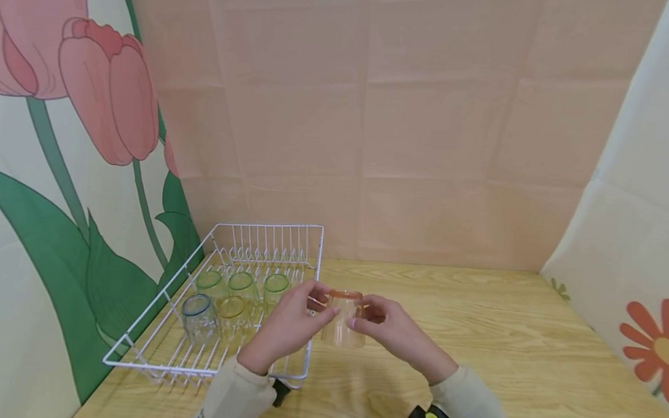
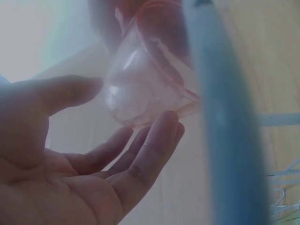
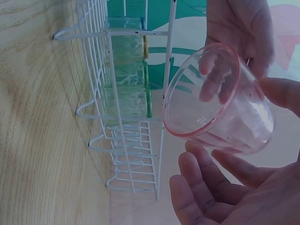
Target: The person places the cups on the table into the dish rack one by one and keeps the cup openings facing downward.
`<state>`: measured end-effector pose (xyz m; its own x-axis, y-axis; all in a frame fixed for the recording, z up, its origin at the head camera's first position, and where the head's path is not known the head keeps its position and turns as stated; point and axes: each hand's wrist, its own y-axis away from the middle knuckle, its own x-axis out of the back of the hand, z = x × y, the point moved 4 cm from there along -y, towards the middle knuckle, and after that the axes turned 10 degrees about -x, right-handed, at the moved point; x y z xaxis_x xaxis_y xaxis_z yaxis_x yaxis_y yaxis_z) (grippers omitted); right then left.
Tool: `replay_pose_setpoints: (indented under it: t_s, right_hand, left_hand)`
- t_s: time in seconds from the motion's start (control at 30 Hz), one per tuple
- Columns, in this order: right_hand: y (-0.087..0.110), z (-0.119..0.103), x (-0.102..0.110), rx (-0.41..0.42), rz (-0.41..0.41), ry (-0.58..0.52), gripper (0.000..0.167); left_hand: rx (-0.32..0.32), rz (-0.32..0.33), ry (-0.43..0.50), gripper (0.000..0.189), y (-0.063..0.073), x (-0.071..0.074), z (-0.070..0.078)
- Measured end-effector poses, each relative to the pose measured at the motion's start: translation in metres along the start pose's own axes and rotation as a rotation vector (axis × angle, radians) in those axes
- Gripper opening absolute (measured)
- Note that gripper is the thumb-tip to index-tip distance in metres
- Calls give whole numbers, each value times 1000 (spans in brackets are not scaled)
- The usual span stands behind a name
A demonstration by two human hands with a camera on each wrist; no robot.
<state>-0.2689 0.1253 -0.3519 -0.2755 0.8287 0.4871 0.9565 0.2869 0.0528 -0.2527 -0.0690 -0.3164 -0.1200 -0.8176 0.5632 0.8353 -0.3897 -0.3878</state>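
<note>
A clear drinking glass (image 1: 344, 323) with a pinkish-orange tint is held between both hands, wide mouth downward and narrow base up. My left hand (image 1: 293, 317) holds its left side near the base, thumb on the near face. From the right, my right hand (image 1: 396, 331) grips it with thumb and fingertips. The right wrist view shows the pink rim of the glass (image 3: 220, 101) tilted, with the right thumb (image 3: 281, 93) against its wall. In the left wrist view, the left fingertips (image 2: 164, 119) support the glass (image 2: 140, 84).
A white wire dish rack (image 1: 168, 370) stands left of my hands. Inside are three green-edged glasses (image 1: 242, 286), a blue-edged glass (image 1: 199, 321) and an amber-edged glass (image 1: 233, 319). Wooden tabletop (image 1: 501, 344) extends right. A blurred bluish bar (image 2: 229, 112) crosses the left wrist view.
</note>
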Motion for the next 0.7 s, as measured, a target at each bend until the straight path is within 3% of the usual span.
replay_pose_setpoints:
  t_s: [0.23, 0.7]
  right_hand:
    - [1, -2, 0, 64, 6, 6, 46]
    - [2, -2, -3, 147, -49, -16, 54]
  left_hand:
    - [-3, -7, -19, 38, 0, -1, 0]
    - [13, -49, -21, 47, 2, -3, 3]
